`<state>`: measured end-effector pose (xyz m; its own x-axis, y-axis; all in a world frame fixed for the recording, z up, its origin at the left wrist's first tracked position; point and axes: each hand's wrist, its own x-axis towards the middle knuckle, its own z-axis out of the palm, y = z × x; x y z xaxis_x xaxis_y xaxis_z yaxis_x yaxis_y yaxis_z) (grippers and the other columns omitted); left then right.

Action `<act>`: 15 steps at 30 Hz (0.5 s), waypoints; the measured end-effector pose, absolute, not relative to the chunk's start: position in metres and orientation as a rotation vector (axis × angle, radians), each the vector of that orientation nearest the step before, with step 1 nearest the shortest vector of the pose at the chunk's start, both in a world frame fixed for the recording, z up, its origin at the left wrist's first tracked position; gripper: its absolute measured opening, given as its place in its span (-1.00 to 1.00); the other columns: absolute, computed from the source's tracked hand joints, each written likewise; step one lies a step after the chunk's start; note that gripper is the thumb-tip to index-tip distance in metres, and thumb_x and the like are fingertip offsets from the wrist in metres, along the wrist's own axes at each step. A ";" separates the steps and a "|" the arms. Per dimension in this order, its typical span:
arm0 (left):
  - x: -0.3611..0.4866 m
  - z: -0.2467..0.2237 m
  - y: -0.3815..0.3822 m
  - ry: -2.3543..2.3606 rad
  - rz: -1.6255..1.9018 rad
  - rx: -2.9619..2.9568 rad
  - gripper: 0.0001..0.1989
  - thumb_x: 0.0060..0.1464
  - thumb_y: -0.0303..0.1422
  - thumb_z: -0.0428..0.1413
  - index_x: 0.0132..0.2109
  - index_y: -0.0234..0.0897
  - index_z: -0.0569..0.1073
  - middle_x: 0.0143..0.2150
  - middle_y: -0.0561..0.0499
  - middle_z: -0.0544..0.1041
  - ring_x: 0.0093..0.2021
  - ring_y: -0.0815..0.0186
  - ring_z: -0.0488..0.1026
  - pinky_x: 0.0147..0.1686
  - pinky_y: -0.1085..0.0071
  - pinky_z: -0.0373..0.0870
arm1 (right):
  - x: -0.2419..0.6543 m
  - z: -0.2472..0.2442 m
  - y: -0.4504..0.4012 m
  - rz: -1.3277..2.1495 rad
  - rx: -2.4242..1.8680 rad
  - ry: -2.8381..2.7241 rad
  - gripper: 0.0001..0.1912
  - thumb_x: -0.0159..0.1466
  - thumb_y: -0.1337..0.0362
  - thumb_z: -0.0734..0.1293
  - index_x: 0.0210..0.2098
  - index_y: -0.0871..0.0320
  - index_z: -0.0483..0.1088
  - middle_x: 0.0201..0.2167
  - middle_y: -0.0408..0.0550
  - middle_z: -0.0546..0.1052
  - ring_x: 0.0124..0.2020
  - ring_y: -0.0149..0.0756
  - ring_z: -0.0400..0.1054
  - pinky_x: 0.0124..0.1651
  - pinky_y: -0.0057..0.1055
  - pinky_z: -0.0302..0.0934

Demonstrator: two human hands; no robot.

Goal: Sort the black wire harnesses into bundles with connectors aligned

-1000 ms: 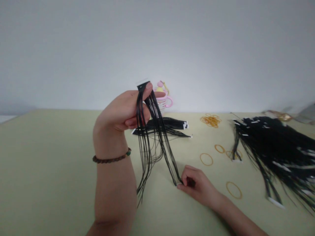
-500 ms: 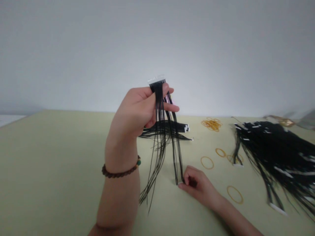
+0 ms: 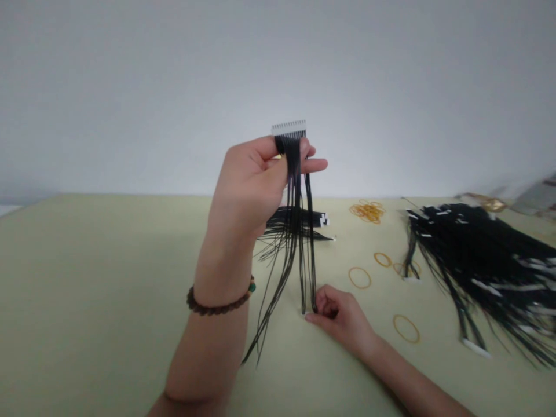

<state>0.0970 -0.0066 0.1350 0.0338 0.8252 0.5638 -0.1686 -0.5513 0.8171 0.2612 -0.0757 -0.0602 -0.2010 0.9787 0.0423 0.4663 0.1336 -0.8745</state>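
My left hand [image 3: 260, 179] is raised and closed on a black wire harness [image 3: 294, 197], pinching its wires just under a wide white connector [image 3: 289, 127]. The wires hang down below the fingers, some loose and fanned toward the lower left. Lower down, my right hand [image 3: 343, 315] is closed, its thumb and forefinger pinching the lower end of two wire strands of the same harness, where a bit of white shows. A beaded bracelet [image 3: 221, 307] is on my left wrist.
Behind the harness lies a small bundle of black wires with white ends [image 3: 319, 219]. A heap of yellow rubber bands [image 3: 368, 211] sits at the back, with several single bands [image 3: 406, 328] nearer. A large pile of black harnesses [image 3: 482, 249] covers the right side of the table [image 3: 108, 289].
My left hand has lifted slightly and moved right, and the white connector now faces me more squarely. My right hand still pinches the lower end. The camera view has shifted a little.
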 end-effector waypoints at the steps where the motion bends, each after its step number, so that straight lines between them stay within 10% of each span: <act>1: 0.100 0.134 -0.007 0.674 1.616 1.549 -0.92 0.03 -0.38 0.14 -0.38 -0.30 0.48 -0.32 0.01 0.51 -0.23 0.26 0.52 -0.30 0.43 0.48 | 0.261 -0.060 -0.075 0.953 -1.398 -1.789 -0.71 0.06 0.23 0.39 -0.56 0.14 0.16 -0.66 -0.27 0.23 -0.63 -0.51 0.10 -0.57 -0.55 -0.03; 15: 0.105 0.140 -0.027 0.645 1.634 1.608 -0.87 0.05 -0.34 0.13 -0.36 -0.32 0.49 -0.34 0.04 0.54 -0.22 0.26 0.53 -0.25 0.45 0.50 | 0.260 -0.062 -0.068 0.818 -1.334 -1.862 -0.67 0.02 0.27 0.44 -0.67 0.19 0.20 -0.61 -0.22 0.24 -0.59 -0.49 0.10 -0.53 -0.52 -0.03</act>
<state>0.1047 -0.0273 0.1402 0.0614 0.7878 0.6129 -0.1572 -0.5987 0.7854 0.2598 -0.0679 -0.0620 -0.2297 0.9575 0.1745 0.5190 0.2722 -0.8103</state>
